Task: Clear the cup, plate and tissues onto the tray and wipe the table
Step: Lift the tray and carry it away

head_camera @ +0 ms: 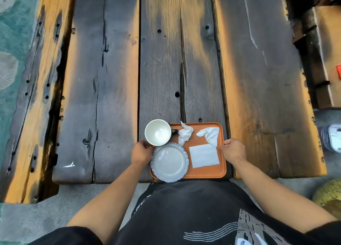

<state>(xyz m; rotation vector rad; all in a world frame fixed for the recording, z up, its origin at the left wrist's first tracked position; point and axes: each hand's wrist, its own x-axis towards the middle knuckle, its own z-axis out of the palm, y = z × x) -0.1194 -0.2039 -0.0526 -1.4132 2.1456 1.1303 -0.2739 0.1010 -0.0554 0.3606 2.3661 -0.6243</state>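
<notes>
So the orange tray [206, 172] is parked at the near edge of the plank table [114, 78], and everything's already loaded on it. The white cup [158, 132] is set at the far-left corner, hanging a bit over the rim, with its dark handle pointing right. Just in front of it the blue-rimmed plate [169, 162] is laid, also overhanging the tray's left and near edges. Two crumpled tissues [185, 135] and [209, 135] are bunched along the far side, and a flat white napkin [204, 155] is spread near the right edge.

The tray is gripped on both sides: the left hand [141, 152] is curled at the left rim, tucked between cup and plate, and the right hand [232, 149] is wrapped over the right rim.

Handling-wise, the tray looks stiff plastic and probably slick, so the cup and plate could slide if it's tilted. Both look breakable. The load seems left-heavy, so it's best kept level. The tissues weigh nothing and could get blown off. Wiping hasn't been done yet, by the look of it.
</notes>
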